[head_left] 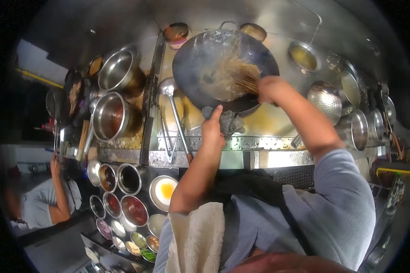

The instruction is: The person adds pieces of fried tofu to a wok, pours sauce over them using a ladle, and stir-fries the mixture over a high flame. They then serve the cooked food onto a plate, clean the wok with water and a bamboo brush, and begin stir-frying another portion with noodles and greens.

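A large dark wok [189,63] tilts over the stove, with cloudy brownish liquid and steam inside it. My right hand [271,90] is closed round a bamboo wok brush [247,82], whose bristles press into the liquid on the wok's right side. At the near rim, my left hand [212,125] grips a dark grey cloth [231,123] against the wok; whatever lies under the cloth is hidden. Left of the wok rests a long-handled steel ladle [167,85], and beside its handle lie metal tongs [167,136].
Two steel pots [116,68] stand at left. Several sauce and ingredient bowls [134,210] fill the near left. A perforated strainer [324,101] and more steel pots [359,129] sit at right. Behind the wok is a ladle of yellow liquid [304,58]. Another person [50,200] works at far left.
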The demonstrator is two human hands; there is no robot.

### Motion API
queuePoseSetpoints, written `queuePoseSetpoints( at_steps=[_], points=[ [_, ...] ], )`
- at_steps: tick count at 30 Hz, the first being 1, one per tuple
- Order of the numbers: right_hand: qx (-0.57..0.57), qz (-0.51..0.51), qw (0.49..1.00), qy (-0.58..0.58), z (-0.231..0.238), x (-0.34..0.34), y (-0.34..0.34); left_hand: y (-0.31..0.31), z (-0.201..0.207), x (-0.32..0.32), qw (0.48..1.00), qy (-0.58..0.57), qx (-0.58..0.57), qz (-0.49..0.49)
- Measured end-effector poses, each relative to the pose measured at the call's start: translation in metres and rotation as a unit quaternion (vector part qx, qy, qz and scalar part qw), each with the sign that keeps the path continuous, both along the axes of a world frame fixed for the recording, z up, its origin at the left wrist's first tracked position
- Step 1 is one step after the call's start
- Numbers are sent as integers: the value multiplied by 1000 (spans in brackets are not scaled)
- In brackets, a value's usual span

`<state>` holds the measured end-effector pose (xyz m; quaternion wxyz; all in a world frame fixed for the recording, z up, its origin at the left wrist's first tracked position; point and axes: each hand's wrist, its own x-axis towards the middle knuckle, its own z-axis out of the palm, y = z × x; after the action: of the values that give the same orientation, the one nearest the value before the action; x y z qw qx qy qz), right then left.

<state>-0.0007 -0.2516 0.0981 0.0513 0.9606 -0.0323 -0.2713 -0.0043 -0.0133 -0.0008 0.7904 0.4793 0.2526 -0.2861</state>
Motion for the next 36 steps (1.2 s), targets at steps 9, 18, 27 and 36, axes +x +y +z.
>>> queuePoseSetpoints(
  at_steps=[9,18,27,36],
  points=[
    [340,-379,740,-439,-120,-259,43,-7,-13,8,995,-27,-92,-21],
    [548,-497,639,-212,-122,-341,74,17,30,-26,995,-92,32,7],
    [547,-387,680,-297,6,-235,-30,45,82,-60,980,-173,95,10],
    [376,-222,869,-233,36,-89,-75,35,123,-81,968,-168,184,-29]
  ],
)
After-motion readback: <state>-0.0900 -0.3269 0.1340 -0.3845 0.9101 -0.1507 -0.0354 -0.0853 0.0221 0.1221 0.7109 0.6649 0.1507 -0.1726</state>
